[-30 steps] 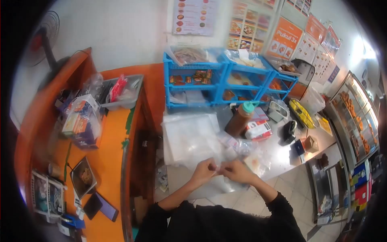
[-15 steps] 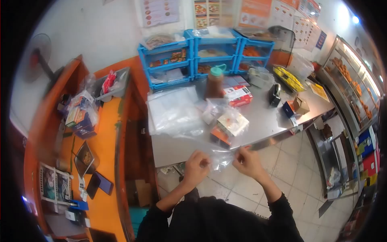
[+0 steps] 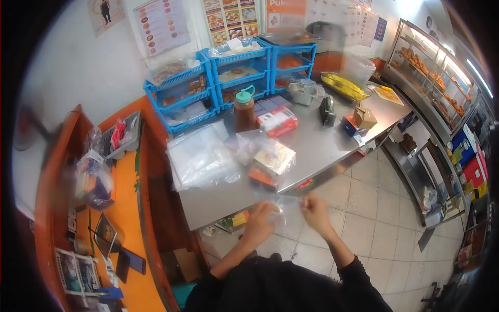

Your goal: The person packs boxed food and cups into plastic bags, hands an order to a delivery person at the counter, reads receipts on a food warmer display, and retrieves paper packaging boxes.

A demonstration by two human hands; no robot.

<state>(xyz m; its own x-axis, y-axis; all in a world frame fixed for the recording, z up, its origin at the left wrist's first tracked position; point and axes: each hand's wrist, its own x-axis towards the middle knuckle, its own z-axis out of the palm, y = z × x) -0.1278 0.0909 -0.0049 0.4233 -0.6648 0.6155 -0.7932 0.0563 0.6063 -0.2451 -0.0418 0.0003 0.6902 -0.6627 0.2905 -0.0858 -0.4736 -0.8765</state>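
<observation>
While left fingers (image 3: 267, 207) and right fingers (image 3: 313, 204) pinch clear plastic (image 3: 286, 212) | orange poster (image 3: 286, 21) reads "Puku" | red-white box (image 3: 278, 122): print too blurred

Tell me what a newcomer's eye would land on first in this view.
Probably the bright blue racks at the back of the metal table, then the lit display case at the right, with browned food inside. Closer in, the left hand and right hand hold clear plastic between them, near the table's front edge.
</observation>
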